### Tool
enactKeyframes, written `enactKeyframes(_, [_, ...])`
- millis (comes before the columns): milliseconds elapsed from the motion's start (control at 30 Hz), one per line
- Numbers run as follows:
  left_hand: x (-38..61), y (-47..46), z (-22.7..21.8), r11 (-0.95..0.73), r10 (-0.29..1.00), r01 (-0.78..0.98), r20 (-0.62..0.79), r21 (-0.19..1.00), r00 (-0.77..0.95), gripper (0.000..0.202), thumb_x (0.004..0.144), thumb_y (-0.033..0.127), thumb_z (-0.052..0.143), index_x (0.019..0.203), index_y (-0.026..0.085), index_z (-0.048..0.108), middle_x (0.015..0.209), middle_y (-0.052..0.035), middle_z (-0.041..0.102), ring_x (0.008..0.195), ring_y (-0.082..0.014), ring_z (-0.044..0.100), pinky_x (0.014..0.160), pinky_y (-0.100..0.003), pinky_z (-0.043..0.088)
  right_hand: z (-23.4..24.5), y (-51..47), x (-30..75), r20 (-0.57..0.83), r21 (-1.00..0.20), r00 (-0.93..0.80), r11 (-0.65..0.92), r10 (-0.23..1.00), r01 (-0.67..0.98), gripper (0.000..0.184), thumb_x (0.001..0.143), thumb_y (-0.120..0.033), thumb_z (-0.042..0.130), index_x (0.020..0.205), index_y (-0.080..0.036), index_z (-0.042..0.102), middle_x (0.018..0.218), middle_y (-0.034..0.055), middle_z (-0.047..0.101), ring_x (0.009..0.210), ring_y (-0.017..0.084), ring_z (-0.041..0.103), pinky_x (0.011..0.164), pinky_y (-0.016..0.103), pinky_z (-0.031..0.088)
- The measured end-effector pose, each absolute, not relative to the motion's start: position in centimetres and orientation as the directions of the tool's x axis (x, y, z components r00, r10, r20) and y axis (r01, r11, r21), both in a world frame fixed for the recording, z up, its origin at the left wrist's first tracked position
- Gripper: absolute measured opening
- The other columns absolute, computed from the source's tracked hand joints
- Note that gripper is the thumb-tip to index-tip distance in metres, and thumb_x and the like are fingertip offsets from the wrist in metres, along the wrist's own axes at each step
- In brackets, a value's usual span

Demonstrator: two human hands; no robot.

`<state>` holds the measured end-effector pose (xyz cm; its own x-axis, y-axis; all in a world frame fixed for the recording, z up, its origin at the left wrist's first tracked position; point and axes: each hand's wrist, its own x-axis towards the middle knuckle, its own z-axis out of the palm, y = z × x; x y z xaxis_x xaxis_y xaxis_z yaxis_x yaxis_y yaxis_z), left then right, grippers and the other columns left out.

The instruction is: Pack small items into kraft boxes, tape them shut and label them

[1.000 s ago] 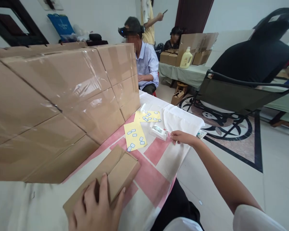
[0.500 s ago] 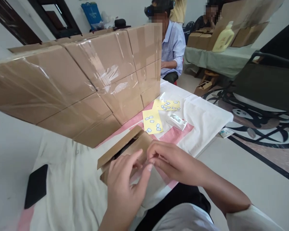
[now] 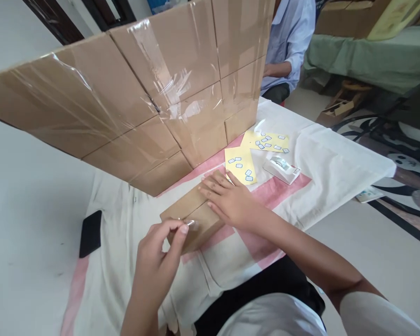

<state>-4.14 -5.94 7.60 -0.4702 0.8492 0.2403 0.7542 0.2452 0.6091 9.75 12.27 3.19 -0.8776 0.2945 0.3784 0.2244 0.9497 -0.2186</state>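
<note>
A small brown cardboard box lies on the cloth in front of me, with its top flaps down and a seam between them. My right hand rests on its far end, fingers spread flat over the flaps. At the near left end, my left hand pinches a short strip of clear tape between thumb and forefinger. The tape is over the box top by the seam; whether it is stuck down, I cannot tell.
A tall wall of taped cardboard boxes stands behind. Yellow sheets with small labels, a white dispenser-like object and a black phone-like slab lie on the cloth. Another person sits beyond the boxes.
The box flap that stood raised is now down. My right hand has left its pinch near my left hand and spread flat on the box. The view has tilted downward.
</note>
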Motion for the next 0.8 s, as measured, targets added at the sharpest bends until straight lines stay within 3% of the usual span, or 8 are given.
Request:
enactKeyframes(200, [-8.6, -4.0, 8.4, -0.013, 0.994, 0.837, 0.099, 0.547, -0.049, 0.021, 0.099, 0.031, 0.053, 0.080, 0.023, 0.060, 0.093, -0.0024, 0.066, 0.093, -0.0183, 0.060, 0.089, -0.036, 0.044, 2.6, 11.9, 10.0, 0.348, -0.237, -0.878, 0.937, 0.328, 0.257, 0.047, 0.107, -0.035, 0.037, 0.149, -0.021, 0.052, 0.157, 0.0085, 0.049, 0.149, 0.034, 0.036, 0.123, 0.065, 0.017])
enactKeyframes(433, [-10.4, -2.5, 8.0, -0.045, 0.999, 0.848, 0.049, 0.528, 0.022, 0.013, 0.097, 0.031, 0.057, 0.087, 0.024, 0.061, 0.108, -0.0045, 0.064, 0.104, -0.0201, 0.058, 0.097, -0.039, 0.043, 2.3, 12.3, 9.7, 0.358, -0.258, -0.875, 0.935, 0.326, 0.243, 0.046, 0.106, -0.034, 0.039, 0.148, -0.023, 0.053, 0.156, 0.0075, 0.050, 0.148, 0.035, 0.037, 0.123, 0.067, 0.015])
enactKeyframes(633, [-10.5, -2.6, 6.8, -0.009, 0.998, 0.831, 0.052, 0.557, -0.024, 0.011, 0.093, 0.027, 0.061, 0.083, 0.024, 0.057, 0.136, -0.0042, 0.056, 0.127, -0.0244, 0.048, 0.097, -0.039, 0.046, 2.4, 12.4, 9.7, 0.355, -0.252, -0.877, 0.936, 0.324, 0.244, 0.046, 0.104, -0.032, 0.043, 0.147, -0.022, 0.054, 0.155, 0.0091, 0.052, 0.147, 0.035, 0.038, 0.121, 0.068, 0.017])
enactKeyframes(800, [-10.8, -2.7, 6.4, 0.001, 0.998, 0.773, 0.053, 0.634, -0.045, 0.011, 0.091, 0.026, 0.064, 0.083, 0.024, 0.056, 0.139, -0.0046, 0.055, 0.125, -0.0250, 0.048, 0.067, -0.028, 0.050, 2.5, 12.4, 9.7, 0.357, -0.247, -0.876, 0.937, 0.324, 0.246, 0.046, 0.103, -0.032, 0.045, 0.147, -0.023, 0.054, 0.154, 0.0083, 0.052, 0.145, 0.034, 0.040, 0.121, 0.066, 0.019])
